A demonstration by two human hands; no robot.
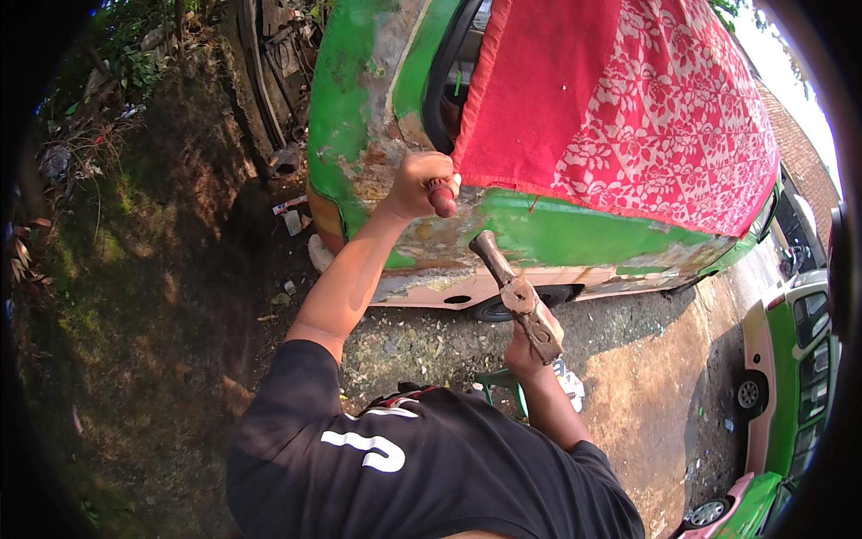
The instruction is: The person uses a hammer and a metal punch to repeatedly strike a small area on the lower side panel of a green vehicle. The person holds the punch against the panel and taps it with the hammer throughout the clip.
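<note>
My left hand (pixel 415 182) is closed around a tool with a rounded reddish handle (pixel 441 201); its butt end points toward me, and its working end is hidden. That hand is up against or close to the side of a green van (pixel 557 225) with flaking paint and bare, rusty patches. In my right hand (pixel 528 349) is a hammer (pixel 518 295) with a worn, brownish metal head. The hammer is raised below and to the right of the left hand, apart from the handle, and most of its shaft is hidden behind the head and fist.
A red cloth with pale flowers (pixel 664 135) drapes over the van's windows. Below my right arm stands a green stool (pixel 503 386) beside something white (pixel 568 384). More green and pink vehicles (pixel 790 377) are parked at right. Mossy ground (pixel 135 314) with litter and wood scraps lies left.
</note>
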